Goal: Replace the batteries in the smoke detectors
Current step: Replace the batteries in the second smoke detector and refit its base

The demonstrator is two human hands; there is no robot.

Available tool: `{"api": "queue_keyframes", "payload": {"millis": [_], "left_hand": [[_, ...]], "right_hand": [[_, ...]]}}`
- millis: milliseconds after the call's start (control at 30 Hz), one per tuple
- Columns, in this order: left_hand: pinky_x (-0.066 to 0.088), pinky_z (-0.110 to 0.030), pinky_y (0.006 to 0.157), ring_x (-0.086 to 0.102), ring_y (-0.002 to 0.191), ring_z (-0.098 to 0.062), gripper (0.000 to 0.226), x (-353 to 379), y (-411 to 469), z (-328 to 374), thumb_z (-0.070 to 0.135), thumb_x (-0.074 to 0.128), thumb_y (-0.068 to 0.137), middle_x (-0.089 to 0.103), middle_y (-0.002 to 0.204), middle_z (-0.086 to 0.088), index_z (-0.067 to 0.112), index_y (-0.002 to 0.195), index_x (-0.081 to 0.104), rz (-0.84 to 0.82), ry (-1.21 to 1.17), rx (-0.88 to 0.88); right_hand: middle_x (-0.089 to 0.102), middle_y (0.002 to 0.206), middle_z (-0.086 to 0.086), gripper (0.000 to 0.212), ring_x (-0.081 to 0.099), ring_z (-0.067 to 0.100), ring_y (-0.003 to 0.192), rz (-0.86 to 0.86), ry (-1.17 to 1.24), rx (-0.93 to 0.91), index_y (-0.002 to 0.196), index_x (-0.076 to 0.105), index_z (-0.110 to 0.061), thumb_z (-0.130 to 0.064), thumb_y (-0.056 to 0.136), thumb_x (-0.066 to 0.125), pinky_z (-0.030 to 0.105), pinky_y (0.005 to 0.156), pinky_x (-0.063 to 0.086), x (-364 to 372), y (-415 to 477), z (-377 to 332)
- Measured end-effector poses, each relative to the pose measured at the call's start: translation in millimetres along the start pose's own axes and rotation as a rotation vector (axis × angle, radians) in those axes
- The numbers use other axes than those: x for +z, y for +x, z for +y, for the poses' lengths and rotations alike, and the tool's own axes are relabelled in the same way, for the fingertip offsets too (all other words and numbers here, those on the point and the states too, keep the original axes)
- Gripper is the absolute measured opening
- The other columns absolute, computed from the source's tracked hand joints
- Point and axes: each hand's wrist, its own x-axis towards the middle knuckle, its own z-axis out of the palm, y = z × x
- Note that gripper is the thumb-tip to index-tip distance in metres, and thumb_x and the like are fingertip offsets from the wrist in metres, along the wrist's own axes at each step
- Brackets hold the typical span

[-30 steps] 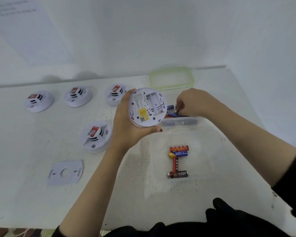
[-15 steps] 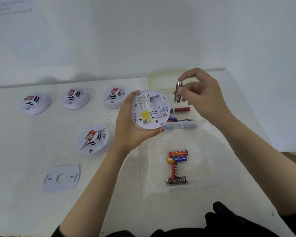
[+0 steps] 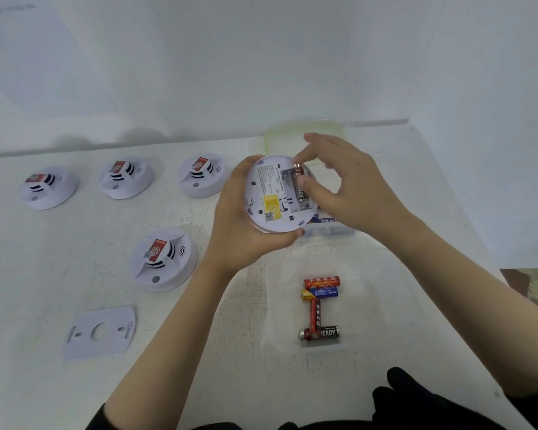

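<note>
My left hand grips a white smoke detector from below, its back face with a yellow sticker and open battery bay turned up toward me. My right hand pinches a dark battery between thumb and forefinger, and the battery lies in the bay's right slot. Several used batteries lie in a clear tray near me. More batteries sit in a clear box, mostly hidden behind my hands.
Three white smoke detectors stand in a row at the back left, another closer in. A white mounting plate lies at the front left. A green lid rests by the wall.
My right hand lifted a battery out of the box, carried it left and set it into the detector's bay. The left hand kept holding the detector, tilting it slightly.
</note>
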Motion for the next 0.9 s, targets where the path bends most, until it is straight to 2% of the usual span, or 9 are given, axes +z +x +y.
{"api": "queue_keyframes", "payload": {"millis": [67, 133, 200, 300, 433, 533, 667, 767, 900], "left_hand": [[0.051, -0.048, 0.094, 0.055, 0.119, -0.022, 0.095, 0, 2, 1, 0.030, 0.088, 0.053, 0.054, 0.127, -0.004, 0.014, 0.133, 0.039, 0.007, -0.007, 0.006], [0.051, -0.044, 0.094, 0.056, 0.117, -0.020, 0.094, 0, 4, 2, 0.030, 0.088, 0.053, 0.055, 0.125, -0.002, 0.015, 0.132, 0.040, 0.012, -0.010, 0.014], [0.051, -0.039, 0.094, 0.057, 0.116, -0.018, 0.092, 2, 5, 5, 0.029, 0.088, 0.052, 0.055, 0.123, -0.001, 0.016, 0.130, 0.041, 0.023, -0.011, 0.021], [0.051, -0.032, 0.093, 0.057, 0.115, -0.016, 0.091, 7, 8, 9, 0.022, 0.089, 0.053, 0.055, 0.122, 0.000, 0.015, 0.130, 0.040, 0.046, -0.046, 0.022], [0.052, -0.032, 0.093, 0.057, 0.116, -0.016, 0.092, 9, 13, 13, 0.015, 0.089, 0.054, 0.055, 0.123, 0.001, 0.012, 0.131, 0.039, 0.048, -0.093, 0.021], [0.052, -0.037, 0.095, 0.056, 0.118, -0.016, 0.091, 9, 16, 11, 0.018, 0.088, 0.055, 0.053, 0.124, 0.006, 0.013, 0.131, 0.038, 0.035, -0.106, 0.032], [0.048, -0.029, 0.098, 0.052, 0.121, -0.011, 0.095, 7, 17, 7, 0.013, 0.091, 0.056, 0.050, 0.128, 0.006, 0.008, 0.133, 0.036, 0.007, -0.066, 0.043], [0.048, -0.029, 0.098, 0.052, 0.122, -0.012, 0.093, 7, 17, 6, 0.017, 0.089, 0.057, 0.050, 0.127, 0.008, 0.011, 0.133, 0.036, -0.019, -0.063, 0.058], [0.047, -0.020, 0.095, 0.053, 0.120, -0.009, 0.096, 5, 16, 2, 0.007, 0.091, 0.056, 0.051, 0.127, 0.004, 0.004, 0.134, 0.036, -0.049, -0.049, 0.067]], "right_hand": [[0.066, 0.108, 0.002, 0.011, 0.066, 0.016, 0.087, -0.079, 0.063, 0.061, 0.102, 0.058, -0.014, -0.016, 0.091, 0.056, 0.039, 0.070, 0.055, -2, 1, -1], [0.069, 0.094, 0.007, 0.006, 0.066, 0.024, 0.064, -0.111, 0.057, 0.049, 0.096, 0.055, -0.016, -0.019, 0.093, 0.051, 0.043, 0.053, 0.052, -1, 2, 0], [0.069, 0.082, 0.009, 0.009, 0.062, 0.031, 0.057, -0.078, 0.052, 0.026, 0.093, 0.057, -0.016, -0.020, 0.093, 0.050, 0.043, 0.047, 0.048, 0, 4, 1], [0.066, 0.074, 0.007, 0.012, 0.061, 0.031, 0.056, -0.016, 0.024, -0.019, 0.089, 0.062, -0.011, -0.017, 0.090, 0.051, 0.038, 0.049, 0.047, -3, 9, -1], [0.068, 0.080, 0.001, 0.012, 0.063, 0.028, 0.055, 0.027, 0.059, 0.015, 0.089, 0.066, -0.010, -0.014, 0.088, 0.055, 0.036, 0.049, 0.046, -6, 16, -1], [0.069, 0.092, -0.009, 0.019, 0.068, 0.023, 0.061, 0.041, 0.229, 0.124, 0.104, 0.063, -0.020, -0.014, 0.087, 0.060, 0.038, 0.053, 0.055, -5, 14, 0], [0.071, 0.101, 0.001, 0.042, 0.071, 0.013, 0.075, 0.020, 0.481, 0.316, 0.126, 0.051, -0.028, -0.019, 0.088, 0.065, 0.028, 0.067, 0.058, -3, 12, 0], [0.074, 0.083, -0.010, 0.020, 0.070, 0.007, 0.078, 0.027, 0.598, 0.412, 0.111, 0.066, -0.022, -0.017, 0.092, 0.060, 0.027, 0.069, 0.057, 1, 14, -1], [0.074, 0.074, -0.005, 0.015, 0.070, 0.013, 0.069, 0.010, 0.700, 0.493, 0.092, 0.072, -0.022, -0.012, 0.090, 0.061, 0.033, 0.066, 0.060, -1, 14, -3]]}}
